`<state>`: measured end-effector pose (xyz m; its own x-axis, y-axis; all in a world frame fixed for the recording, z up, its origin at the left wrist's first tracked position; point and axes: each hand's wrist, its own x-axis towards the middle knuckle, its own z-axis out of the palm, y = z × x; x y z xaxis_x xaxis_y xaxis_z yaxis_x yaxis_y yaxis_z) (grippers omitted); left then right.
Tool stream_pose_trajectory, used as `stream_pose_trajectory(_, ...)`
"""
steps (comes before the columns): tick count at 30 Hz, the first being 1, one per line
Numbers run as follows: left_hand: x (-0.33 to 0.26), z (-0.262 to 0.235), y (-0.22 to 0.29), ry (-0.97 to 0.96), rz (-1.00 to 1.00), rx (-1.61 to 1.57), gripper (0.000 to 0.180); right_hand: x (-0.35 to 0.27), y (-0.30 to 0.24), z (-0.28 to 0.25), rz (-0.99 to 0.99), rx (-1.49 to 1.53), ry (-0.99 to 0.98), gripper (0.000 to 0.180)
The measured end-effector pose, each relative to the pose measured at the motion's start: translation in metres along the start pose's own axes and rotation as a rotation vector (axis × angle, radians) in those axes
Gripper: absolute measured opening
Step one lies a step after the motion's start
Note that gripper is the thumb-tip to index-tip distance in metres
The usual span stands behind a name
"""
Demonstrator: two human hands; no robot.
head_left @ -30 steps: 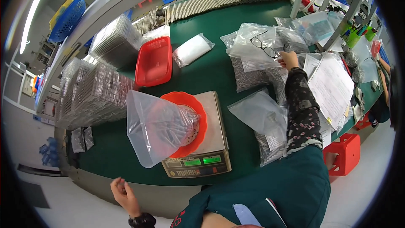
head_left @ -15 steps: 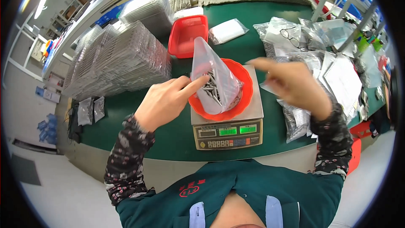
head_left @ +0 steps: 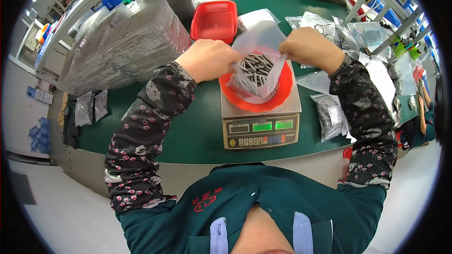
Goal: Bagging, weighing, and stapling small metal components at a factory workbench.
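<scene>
Here | L hand [head_left: 209, 59]: pinched on rim of clr bag [head_left: 258, 41] | R hand [head_left: 313, 48]: ditto, opp. side

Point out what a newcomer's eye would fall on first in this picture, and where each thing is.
Probably the orange-red bowl on the scale near the centre, holding a clear bag of grey rods whose mouth the left hand and right hand grip from either side. Next might come the red basket beyond the scale, then the tall stacks of clear trays to the left.
</scene>
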<state>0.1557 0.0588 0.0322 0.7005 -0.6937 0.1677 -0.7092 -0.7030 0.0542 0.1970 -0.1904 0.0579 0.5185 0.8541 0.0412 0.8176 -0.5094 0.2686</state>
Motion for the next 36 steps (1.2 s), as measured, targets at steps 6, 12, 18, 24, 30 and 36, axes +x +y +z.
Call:
stream_pose_trajectory(6,-0.016,-0.009,-0.011,0.173,-0.136,0.146,0.018,-0.021,0.010,-0.004,0.074,-0.024,0.233,0.009)
stream_pose_trajectory(12,-0.061,-0.056,-0.008,0.451,-0.020,0.203,0.015,-0.010,-0.017,-0.069,-0.030,-0.102,0.419,0.018)
stream_pose_trajectory(18,-0.144,-0.094,-0.021,0.433,-0.037,0.152,0.019,0.029,-0.078,-0.087,-0.117,-0.053,0.558,0.023)
stream_pose_trajectory(24,-0.238,-0.031,-0.041,0.246,-0.094,0.038,0.023,0.075,-0.160,-0.007,-0.213,0.158,0.444,0.012)
stream_pose_trajectory(30,-0.309,0.056,-0.051,0.199,-0.174,-0.117,0.020,0.099,-0.233,0.071,-0.245,0.297,0.303,0.013)
stream_pose_trajectory(36,-0.332,0.072,-0.063,0.113,-0.250,-0.393,0.026,0.106,-0.246,0.067,-0.106,0.588,0.279,0.020)
